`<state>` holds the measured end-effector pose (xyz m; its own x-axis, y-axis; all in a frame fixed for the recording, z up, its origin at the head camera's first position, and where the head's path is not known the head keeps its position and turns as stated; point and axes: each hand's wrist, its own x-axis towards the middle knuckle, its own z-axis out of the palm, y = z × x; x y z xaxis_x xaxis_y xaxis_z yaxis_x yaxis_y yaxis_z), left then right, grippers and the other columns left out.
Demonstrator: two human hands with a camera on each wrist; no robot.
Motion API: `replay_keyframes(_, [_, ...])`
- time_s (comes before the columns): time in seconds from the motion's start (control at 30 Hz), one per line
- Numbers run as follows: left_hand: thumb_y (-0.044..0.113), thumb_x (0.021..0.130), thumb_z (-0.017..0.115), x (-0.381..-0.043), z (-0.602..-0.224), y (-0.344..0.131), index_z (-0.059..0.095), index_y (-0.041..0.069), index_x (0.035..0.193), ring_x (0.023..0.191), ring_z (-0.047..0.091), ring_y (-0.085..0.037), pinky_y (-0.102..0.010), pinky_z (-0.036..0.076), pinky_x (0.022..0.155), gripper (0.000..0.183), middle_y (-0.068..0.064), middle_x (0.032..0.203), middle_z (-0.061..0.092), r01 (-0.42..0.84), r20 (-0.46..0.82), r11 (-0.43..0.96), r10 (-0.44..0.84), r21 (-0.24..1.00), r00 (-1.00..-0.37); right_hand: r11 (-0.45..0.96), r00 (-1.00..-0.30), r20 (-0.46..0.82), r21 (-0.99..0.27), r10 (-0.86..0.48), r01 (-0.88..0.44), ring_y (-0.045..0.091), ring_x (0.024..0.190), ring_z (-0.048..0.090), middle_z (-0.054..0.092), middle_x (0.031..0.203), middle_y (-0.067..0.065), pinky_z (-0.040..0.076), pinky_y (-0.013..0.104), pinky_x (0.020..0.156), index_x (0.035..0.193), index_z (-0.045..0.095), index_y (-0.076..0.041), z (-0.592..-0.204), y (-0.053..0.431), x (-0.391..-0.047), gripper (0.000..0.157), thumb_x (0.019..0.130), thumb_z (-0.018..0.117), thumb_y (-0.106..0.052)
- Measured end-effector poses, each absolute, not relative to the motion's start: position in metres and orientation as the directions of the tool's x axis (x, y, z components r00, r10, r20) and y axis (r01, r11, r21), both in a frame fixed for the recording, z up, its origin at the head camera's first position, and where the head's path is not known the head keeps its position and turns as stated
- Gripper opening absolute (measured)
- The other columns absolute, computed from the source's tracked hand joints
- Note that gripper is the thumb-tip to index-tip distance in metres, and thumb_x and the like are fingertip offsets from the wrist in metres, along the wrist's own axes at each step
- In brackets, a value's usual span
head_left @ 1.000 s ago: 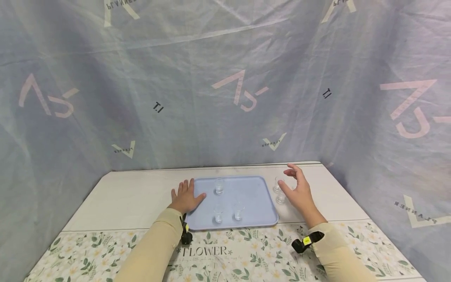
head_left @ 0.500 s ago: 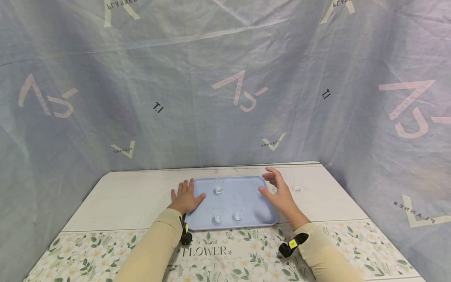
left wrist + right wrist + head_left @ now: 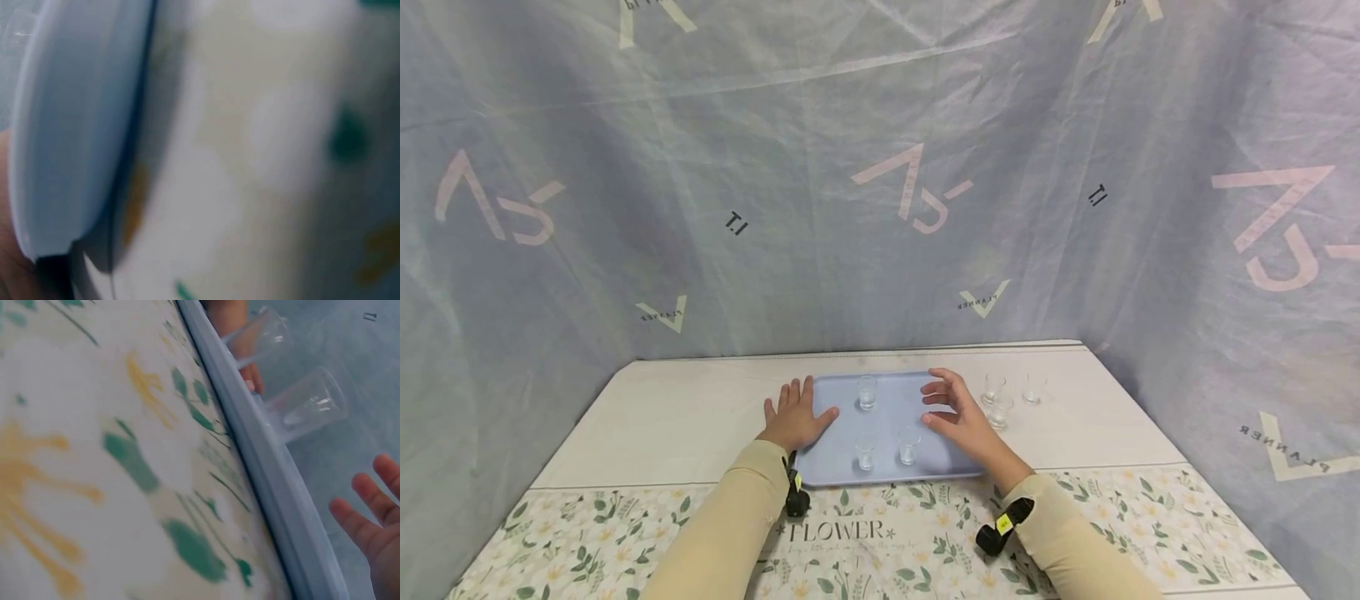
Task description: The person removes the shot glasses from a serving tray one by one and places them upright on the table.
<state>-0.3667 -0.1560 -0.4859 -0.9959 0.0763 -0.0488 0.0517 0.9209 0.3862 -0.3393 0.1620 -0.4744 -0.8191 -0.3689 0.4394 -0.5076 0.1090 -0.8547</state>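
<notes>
My left hand (image 3: 796, 421) rests at the left edge of the pale blue tray (image 3: 887, 400), fingers spread and thumb over the rim. Three small clear glasses stand on the tray: one glass (image 3: 867, 393) toward the back, another glass (image 3: 865, 454) near the front, and a third glass (image 3: 908, 448) beside it. Over the tray's right side, my right hand (image 3: 958, 417) is held with its fingers loosely bent and nothing between them. In the right wrist view, its fingertips (image 3: 350, 519) are apart from the nearest glass (image 3: 306, 403).
To the right of the tray, three more clear glasses stand on the white table: a rear glass (image 3: 992, 387), a glass (image 3: 998, 414) just in front, and a farther glass (image 3: 1033, 389). Floral cloth (image 3: 850, 542) covers the near side. A grey curtain (image 3: 820, 275) hangs behind.
My right hand has moved left, from beside the glasses on the table to over the tray's right side, uncovering those glasses. My left hand has stayed put.
</notes>
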Motion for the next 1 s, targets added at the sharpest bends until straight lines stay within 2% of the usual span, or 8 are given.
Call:
replay_keyframes(0.07, [0.055,0.103,0.047,-0.366,-0.485,-0.156,0.01,-0.002,0.161,0.153,0.005,-0.046,-0.068,0.001,0.117,0.09,-0.03,0.165,0.008,0.053,-0.047,0.92,0.077,0.388,-0.996,0.088,-0.813,0.425,-0.864,-0.398,-0.495,0.054,0.122,0.051,0.049,0.135,0.034,0.052,0.031,0.096,0.155,0.026,-0.002,-0.477,0.16,-0.338,0.075,0.093,0.068,0.002])
replay_keyframes(0.3, [0.055,0.102,0.047,-0.365,-0.485,-0.156,0.009,-0.002,0.161,0.153,0.005,-0.046,-0.067,0.001,0.118,0.09,-0.029,0.165,0.009,0.048,-0.047,0.922,0.072,0.384,-0.996,0.015,-0.789,0.402,-0.887,-0.465,-0.461,0.053,0.122,0.051,0.05,0.135,0.032,0.052,0.041,0.098,0.158,0.024,-0.008,-0.486,0.154,-0.335,0.082,0.091,0.072,0.0])
replay_keyframes(0.43, [0.054,0.103,0.047,-0.367,-0.487,-0.156,0.009,-0.002,0.161,0.153,0.004,-0.046,-0.067,0.0,0.118,0.089,-0.029,0.165,0.008,0.048,-0.05,0.921,0.074,0.387,-0.996,0.027,-0.796,0.362,-0.903,-0.486,-0.428,0.052,0.123,0.051,0.05,0.136,0.03,0.052,0.04,0.097,0.158,0.024,-0.012,-0.487,0.152,-0.332,0.087,0.089,0.075,0.001])
replay_keyframes(0.7, [0.057,0.102,0.047,-0.368,-0.487,-0.155,0.009,-0.001,0.161,0.153,0.003,-0.046,-0.068,-0.001,0.117,0.092,-0.029,0.165,0.007,0.049,-0.048,0.919,0.073,0.39,-0.996,0.065,-0.788,0.333,-0.903,-0.517,-0.424,0.049,0.117,0.056,0.055,0.131,0.027,0.055,0.04,0.089,0.159,0.024,-0.011,-0.49,0.15,-0.33,0.097,0.082,0.08,0.006])
replay_keyframes(0.83, [0.058,0.102,0.047,-0.368,-0.487,-0.155,0.008,-0.001,0.162,0.153,0.003,-0.046,-0.068,-0.001,0.117,0.092,-0.029,0.165,0.007,0.048,-0.052,0.921,0.073,0.387,-0.996,0.095,-0.778,0.337,-0.888,-0.529,-0.449,0.046,0.112,0.059,0.058,0.126,0.026,0.056,0.04,0.086,0.158,0.027,-0.011,-0.491,0.15,-0.331,0.096,0.08,0.081,0.007])
replay_keyframes(1.0, [0.056,0.102,0.048,-0.367,-0.486,-0.155,0.008,-0.002,0.161,0.153,0.003,-0.046,-0.068,-0.001,0.117,0.092,-0.03,0.165,0.007,0.05,-0.051,0.92,0.076,0.39,-0.996,0.111,-0.766,0.344,-0.875,-0.543,-0.471,0.039,0.106,0.062,0.061,0.12,0.023,0.057,0.037,0.085,0.157,0.028,-0.006,-0.492,0.15,-0.331,0.093,0.081,0.081,0.005])
